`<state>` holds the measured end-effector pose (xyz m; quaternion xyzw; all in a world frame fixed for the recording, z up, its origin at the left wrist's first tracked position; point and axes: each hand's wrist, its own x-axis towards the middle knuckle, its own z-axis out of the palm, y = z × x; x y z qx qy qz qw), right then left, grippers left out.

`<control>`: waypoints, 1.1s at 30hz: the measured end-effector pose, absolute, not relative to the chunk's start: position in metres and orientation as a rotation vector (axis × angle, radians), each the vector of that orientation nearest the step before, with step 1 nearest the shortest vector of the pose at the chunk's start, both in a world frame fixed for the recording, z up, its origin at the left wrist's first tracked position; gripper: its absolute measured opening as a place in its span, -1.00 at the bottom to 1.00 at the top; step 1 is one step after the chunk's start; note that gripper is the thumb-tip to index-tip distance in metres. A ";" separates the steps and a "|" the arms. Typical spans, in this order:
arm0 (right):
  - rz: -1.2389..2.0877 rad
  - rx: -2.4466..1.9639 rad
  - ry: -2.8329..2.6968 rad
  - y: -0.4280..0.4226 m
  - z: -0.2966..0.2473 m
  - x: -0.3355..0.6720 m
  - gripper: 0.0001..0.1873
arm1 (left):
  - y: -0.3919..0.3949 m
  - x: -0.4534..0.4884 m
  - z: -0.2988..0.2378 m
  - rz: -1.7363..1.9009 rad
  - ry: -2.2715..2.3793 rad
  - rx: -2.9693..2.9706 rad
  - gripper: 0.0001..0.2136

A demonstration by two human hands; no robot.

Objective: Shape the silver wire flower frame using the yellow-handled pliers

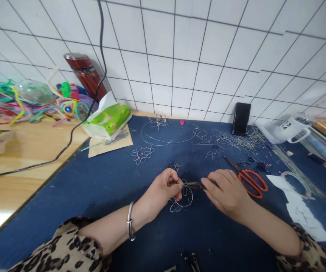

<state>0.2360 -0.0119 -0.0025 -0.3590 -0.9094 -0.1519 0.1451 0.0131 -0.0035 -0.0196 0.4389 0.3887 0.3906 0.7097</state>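
Observation:
Fingers pinched together, my left hand (168,186) holds a looped wire ring (183,206) over the blue mat. The ring has petal-like loops, and part of it is hidden behind the fingers. My right hand (225,190) is wrapped round a pair of pliers (194,185). Their jaws point left and meet the wire close to my left fingertips. Just beyond my hands lies a small tangle of wire (175,166). A similar flower-shaped wire ring (142,155) rests farther back on the left.
Orange-handled scissors (253,183) lie right of my right hand. A wire heap (238,139), a phone (241,118) and a white mug (292,128) stand toward the back right. At the back left are a tissue pack (107,121), a red thermos (86,73) and colourful pipe cleaners (15,102). A black cable (72,132) crosses the left side.

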 end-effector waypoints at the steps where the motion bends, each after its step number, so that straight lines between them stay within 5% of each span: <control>1: -0.451 -1.035 -2.617 -0.012 -0.003 0.236 -0.73 | -0.004 0.013 -0.019 0.866 0.864 0.971 -0.85; 33: -0.145 -1.112 -2.606 -0.009 -0.002 0.239 -0.76 | -0.004 0.012 -0.021 0.832 0.801 0.910 -0.84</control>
